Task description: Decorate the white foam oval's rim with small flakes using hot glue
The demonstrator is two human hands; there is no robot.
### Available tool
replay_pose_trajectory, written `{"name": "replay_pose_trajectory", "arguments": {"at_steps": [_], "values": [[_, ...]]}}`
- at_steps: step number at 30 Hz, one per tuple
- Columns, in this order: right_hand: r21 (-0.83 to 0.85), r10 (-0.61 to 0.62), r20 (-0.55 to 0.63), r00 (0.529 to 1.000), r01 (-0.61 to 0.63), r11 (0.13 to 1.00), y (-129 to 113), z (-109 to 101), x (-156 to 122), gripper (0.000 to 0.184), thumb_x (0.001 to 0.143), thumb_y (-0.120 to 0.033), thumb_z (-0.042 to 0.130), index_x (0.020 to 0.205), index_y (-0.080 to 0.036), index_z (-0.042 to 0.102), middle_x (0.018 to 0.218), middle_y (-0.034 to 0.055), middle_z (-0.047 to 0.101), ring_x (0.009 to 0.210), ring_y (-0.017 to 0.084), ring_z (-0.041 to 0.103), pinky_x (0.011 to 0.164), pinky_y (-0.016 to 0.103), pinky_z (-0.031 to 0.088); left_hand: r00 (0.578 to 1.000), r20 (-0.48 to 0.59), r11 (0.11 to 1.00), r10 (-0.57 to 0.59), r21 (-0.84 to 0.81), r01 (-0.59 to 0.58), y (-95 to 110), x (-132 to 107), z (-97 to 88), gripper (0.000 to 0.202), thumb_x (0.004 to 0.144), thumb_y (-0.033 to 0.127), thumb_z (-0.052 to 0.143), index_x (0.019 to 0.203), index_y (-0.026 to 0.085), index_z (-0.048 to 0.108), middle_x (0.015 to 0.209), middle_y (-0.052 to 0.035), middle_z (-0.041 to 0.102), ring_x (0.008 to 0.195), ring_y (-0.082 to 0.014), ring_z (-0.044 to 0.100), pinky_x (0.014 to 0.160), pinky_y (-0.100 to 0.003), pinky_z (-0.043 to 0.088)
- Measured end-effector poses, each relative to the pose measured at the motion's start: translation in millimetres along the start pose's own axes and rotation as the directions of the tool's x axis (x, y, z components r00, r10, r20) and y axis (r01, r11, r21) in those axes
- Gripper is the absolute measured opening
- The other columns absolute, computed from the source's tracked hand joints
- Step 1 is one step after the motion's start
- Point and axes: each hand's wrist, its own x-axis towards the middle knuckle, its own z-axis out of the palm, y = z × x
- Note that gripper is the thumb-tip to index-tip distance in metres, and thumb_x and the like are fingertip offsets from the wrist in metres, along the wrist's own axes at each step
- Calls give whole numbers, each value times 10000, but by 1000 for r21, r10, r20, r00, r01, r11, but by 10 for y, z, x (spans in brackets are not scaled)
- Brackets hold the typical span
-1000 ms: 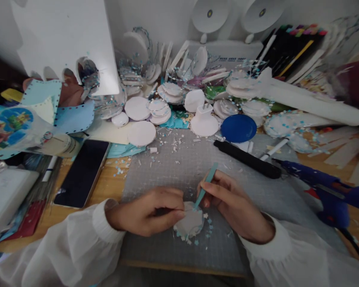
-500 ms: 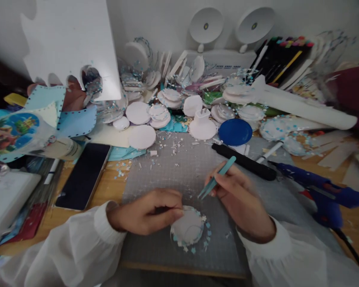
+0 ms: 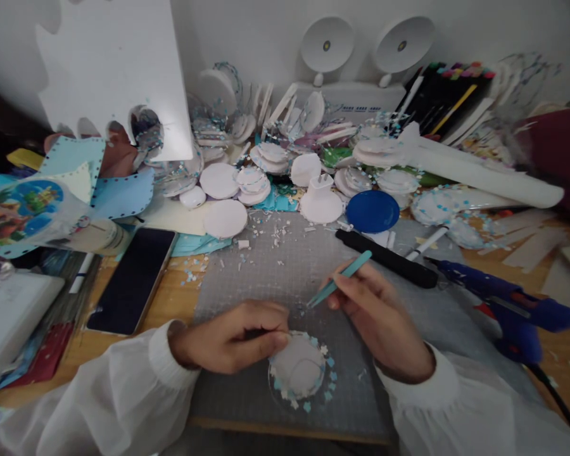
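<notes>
My left hand is closed, its fingertips pinching the left edge of a white round disc that lies on the grey cutting mat. Small blue and white chips ring the disc's rim. My right hand grips teal tweezers; their tips point left and hover just above the mat, a little above the disc and apart from it. Both arms wear white sleeves.
A black phone lies left of the mat. A blue glue gun, a black pen-like tool and a blue lid are to the right. Stacks of white discs and foam scraps crowd the back; a white board leans at back left.
My right hand lifted the tweezers off the disc and swung them up and to the right, tips now pointing left. The disc shifted slightly toward me under my left fingers.
</notes>
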Motion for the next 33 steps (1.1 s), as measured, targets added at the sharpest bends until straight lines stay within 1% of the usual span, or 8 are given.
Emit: {"name": "replay_pose_trajectory", "arguments": {"at_steps": [6, 13, 17, 21, 25, 30, 31, 33], "values": [[157, -159, -183, 970, 189, 969, -46, -73, 87, 60, 811, -278, 679, 835, -232, 647, 838, -2, 627, 695, 107, 539, 641, 241, 458, 1000, 6, 998, 4, 60, -4, 5, -7, 1, 279, 957, 190, 391, 679, 176, 379, 683, 10, 406, 641, -121, 398, 607, -249, 330], [266, -121, -30, 992, 124, 956, -44, -16, 63, 107, 803, -298, 710, 889, -252, 667, 939, 13, 684, 764, 99, 570, 713, 225, 467, 999, -7, 951, 50, 305, -45, 12, -1, 44, 312, 954, 214, 418, 646, 176, 384, 626, 14, 410, 613, -114, 414, 576, -238, 320], [304, -109, 23, 994, 97, 948, 18, -23, 109, 163, 778, -320, 738, 908, -250, 671, 895, 22, 691, 759, 107, 572, 697, 224, 457, 993, -82, 839, 90, 543, -31, 88, -32, 45, 305, 960, 284, 448, 683, 163, 492, 662, -5, 486, 658, -124, 480, 607, -240, 350], [330, -99, 24, 995, 85, 940, 104, -72, 195, 202, 738, -321, 774, 898, -238, 683, 875, 31, 696, 729, 108, 561, 659, 221, 450, 955, -272, 651, 117, 747, 133, 232, -197, 1, 274, 971, 273, 423, 769, 162, 571, 762, -34, 564, 769, -158, 531, 708, -271, 388], [348, -100, 18, 995, 87, 934, 172, -111, 255, 207, 716, -316, 790, 879, -234, 693, 856, 22, 692, 675, 96, 535, 621, 214, 443, 822, -543, 485, 174, 774, 408, 271, -536, -157, 180, 938, 229, 424, 939, 172, 595, 920, -75, 591, 872, -208, 552, 787, -323, 427], [363, -87, 0, 996, 81, 928, 213, -126, 298, 232, 676, -308, 817, 858, -227, 700, 834, 14, 683, 630, 77, 493, 587, 191, 434, 491, -829, 130, 268, 536, 834, 60, -1021, -428, 442, 857, 412, 506, 1144, 78, 529, 1056, -172, 592, 1008, -330, 549, 888, -443, 435], [366, -87, -3, 996, 82, 927, 216, -127, 303, 241, 665, -309, 824, 855, -228, 701, 831, 11, 680, 628, 75, 489, 585, 188, 433, 442, -855, 52, 272, 472, 880, 4, -1088, -473, 530, 835, 479, 515, 1143, 48, 526, 1053, -198, 591, 1022, -358, 548, 896, -459, 430], [368, -88, -6, 996, 84, 926, 220, -130, 305, 250, 649, -310, 833, 845, -229, 703, 823, 6, 672, 626, 73, 483, 584, 187, 433, 394, -888, -66, 237, 390, 918, -94, -1172, -544, 627, 814, 560, 497, 1109, 8, 534, 1036, -240, 594, 1008, -392, 558, 872, -466, 436]]}}
